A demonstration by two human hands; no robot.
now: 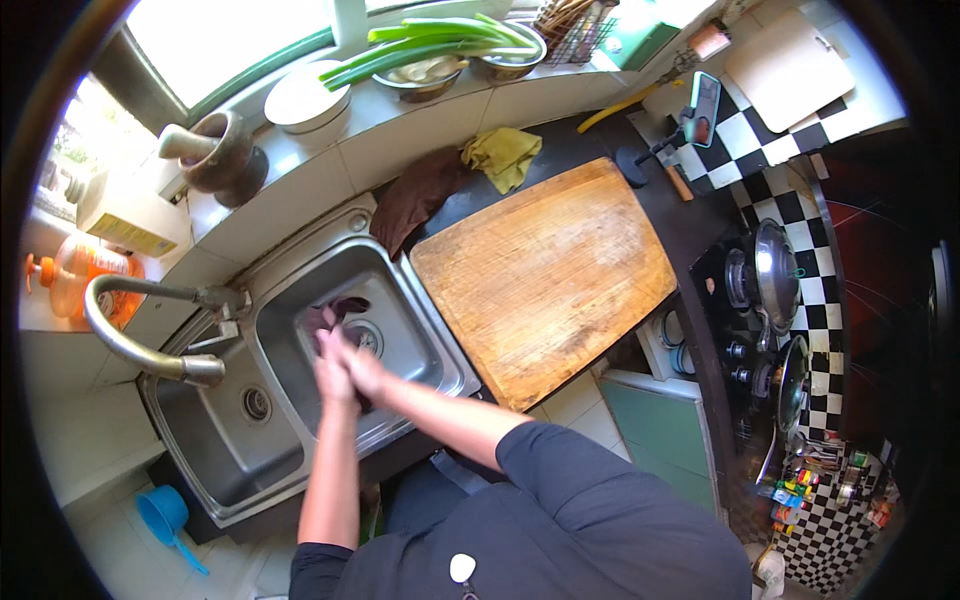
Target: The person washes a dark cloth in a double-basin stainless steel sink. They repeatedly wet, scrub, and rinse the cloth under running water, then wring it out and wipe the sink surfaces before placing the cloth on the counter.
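Over the right basin [289, 330] of a stainless-steel double sink, my left hand [334, 376] and my right hand [364, 369] are pressed together, slightly blurred. A dark maroon cloth [349, 305] is squeezed between them. Part of it sticks out beyond the fingertips, and a dark bit shows below the wrists. The round drain strainer [367, 339] shows just right of the hands. A curved metal faucet [139, 360] points over the left basin [217, 435], away from my hands.
A wooden cutting board [544, 277] lies right of the sink. Behind it are a brown cloth [420, 196] and a yellow-green cloth [504, 156]. A stone mortar [221, 161] and scallions [442, 41] stand on the sill. Lidded pans [776, 274] sit on the stove, far right.
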